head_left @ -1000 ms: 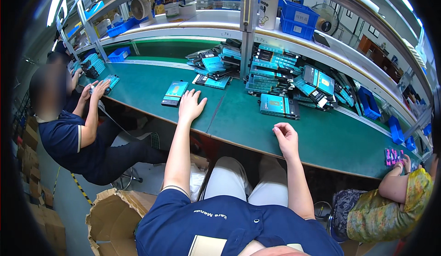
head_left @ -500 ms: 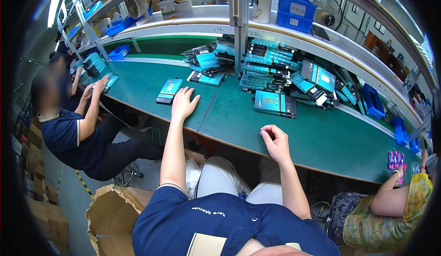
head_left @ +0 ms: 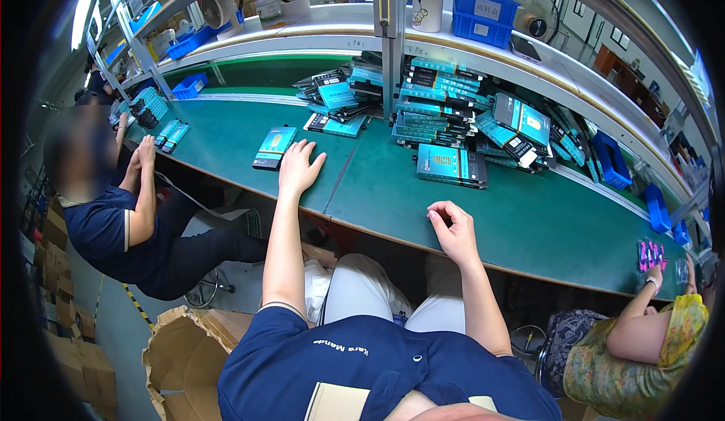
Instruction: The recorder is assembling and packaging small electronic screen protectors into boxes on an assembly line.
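Observation:
My left hand (head_left: 300, 167) lies flat on the green workbench (head_left: 377, 187), its fingers spread, holding nothing. Against its thumbless side is a flat black-and-teal box (head_left: 273, 146) with a yellow-orange picture on its front. Loosely curled, my right hand (head_left: 455, 234) rests near the bench's front edge, and nothing shows in its fingers. Beyond it lies a small pile of similar boxes (head_left: 451, 166). Behind that, a taller stack of teal and black boxes (head_left: 434, 111) leans by the upright post, with more boxes (head_left: 521, 123) tumbled to its right.
Another loose heap of boxes (head_left: 340, 96) lies left of the metal post (head_left: 389, 43). Blue bins (head_left: 612, 163) stand along the back right. A co-worker (head_left: 113, 209) sits at left, another person (head_left: 642, 345) at right. An open cardboard carton (head_left: 181, 360) is on the floor.
My hands stay practically in place. The left co-worker's hands have drawn together and back from the small teal boxes. At right, the other person's hand has moved off the pink items.

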Demonstrator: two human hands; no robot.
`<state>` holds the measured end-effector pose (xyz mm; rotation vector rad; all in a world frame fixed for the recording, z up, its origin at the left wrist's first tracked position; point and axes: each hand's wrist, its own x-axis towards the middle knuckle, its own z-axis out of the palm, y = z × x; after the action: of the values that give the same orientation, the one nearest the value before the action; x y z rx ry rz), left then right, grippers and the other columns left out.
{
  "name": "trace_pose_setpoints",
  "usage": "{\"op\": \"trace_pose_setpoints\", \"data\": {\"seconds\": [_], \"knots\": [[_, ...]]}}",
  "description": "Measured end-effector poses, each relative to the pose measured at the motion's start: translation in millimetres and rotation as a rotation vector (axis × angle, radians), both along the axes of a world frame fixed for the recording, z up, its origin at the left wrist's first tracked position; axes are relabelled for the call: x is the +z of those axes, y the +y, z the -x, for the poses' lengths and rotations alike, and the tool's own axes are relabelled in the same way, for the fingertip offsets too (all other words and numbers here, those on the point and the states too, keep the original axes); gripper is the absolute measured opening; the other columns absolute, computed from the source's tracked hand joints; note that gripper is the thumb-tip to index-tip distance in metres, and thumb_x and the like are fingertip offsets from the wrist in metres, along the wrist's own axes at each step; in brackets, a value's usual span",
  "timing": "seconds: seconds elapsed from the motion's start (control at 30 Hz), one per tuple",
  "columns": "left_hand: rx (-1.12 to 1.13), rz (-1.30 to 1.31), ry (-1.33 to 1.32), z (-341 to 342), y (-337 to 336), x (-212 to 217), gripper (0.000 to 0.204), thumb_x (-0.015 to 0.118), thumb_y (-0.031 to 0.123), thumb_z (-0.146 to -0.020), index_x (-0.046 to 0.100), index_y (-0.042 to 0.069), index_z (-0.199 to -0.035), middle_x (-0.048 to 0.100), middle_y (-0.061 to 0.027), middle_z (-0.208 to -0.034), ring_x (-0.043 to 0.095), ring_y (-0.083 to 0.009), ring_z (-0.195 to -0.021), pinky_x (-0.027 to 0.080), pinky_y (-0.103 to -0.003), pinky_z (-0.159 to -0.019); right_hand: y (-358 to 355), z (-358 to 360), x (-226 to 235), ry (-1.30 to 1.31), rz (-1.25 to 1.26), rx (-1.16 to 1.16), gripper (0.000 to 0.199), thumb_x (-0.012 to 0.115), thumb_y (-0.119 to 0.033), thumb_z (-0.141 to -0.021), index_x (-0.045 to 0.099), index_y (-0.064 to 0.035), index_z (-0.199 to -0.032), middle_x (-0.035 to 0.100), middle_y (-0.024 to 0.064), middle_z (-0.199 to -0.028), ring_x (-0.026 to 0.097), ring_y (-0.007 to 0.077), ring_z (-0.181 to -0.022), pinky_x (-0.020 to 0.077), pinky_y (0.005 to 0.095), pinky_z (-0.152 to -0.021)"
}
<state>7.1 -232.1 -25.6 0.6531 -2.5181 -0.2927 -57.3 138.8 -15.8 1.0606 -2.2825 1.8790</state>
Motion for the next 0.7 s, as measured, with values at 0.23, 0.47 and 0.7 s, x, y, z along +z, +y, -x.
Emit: {"op": "trace_pose_setpoints", "data": {"seconds": [0.23,0.47,0.7], "knots": [[0.009,0.003,0.000,0,2,3,0.052,0.060,0.042,-0.091,0.061,0.007,-0.129,0.051,-0.0174,-0.141,0.043,-0.0353,-0.135,0.034,-0.044,-0.112,0,-2,2,0.049,-0.030,-0.020,0.010,0.063,-0.007,-0.089,0.066,0.0020,-0.093,0.067,0.0094,-0.082,0.062,0.0143,-0.072,0.0496,0.0270,-0.068],[0.000,0.000,0.012,0,-1,-2,0.052,0.059,0.043,-0.091,0.062,0.007,-0.128,0.052,-0.0164,-0.140,0.043,-0.0345,-0.134,0.033,-0.045,-0.113,0,-4,8,0.062,-0.049,-0.030,0.010,0.064,-0.008,-0.088,0.066,0.0022,-0.091,0.066,0.0096,-0.081,0.062,0.0152,-0.071,0.0497,0.0279,-0.067],[-0.001,0.007,0.015,-1,0,-1,0.052,0.059,0.043,-0.091,0.061,0.006,-0.128,0.052,-0.0170,-0.140,0.043,-0.0348,-0.134,0.033,-0.045,-0.113,1,-4,7,0.084,-0.044,-0.033,0.010,0.064,-0.008,-0.088,0.066,0.0022,-0.090,0.066,0.0103,-0.081,0.062,0.0164,-0.070,0.0500,0.0287,-0.067]]}}
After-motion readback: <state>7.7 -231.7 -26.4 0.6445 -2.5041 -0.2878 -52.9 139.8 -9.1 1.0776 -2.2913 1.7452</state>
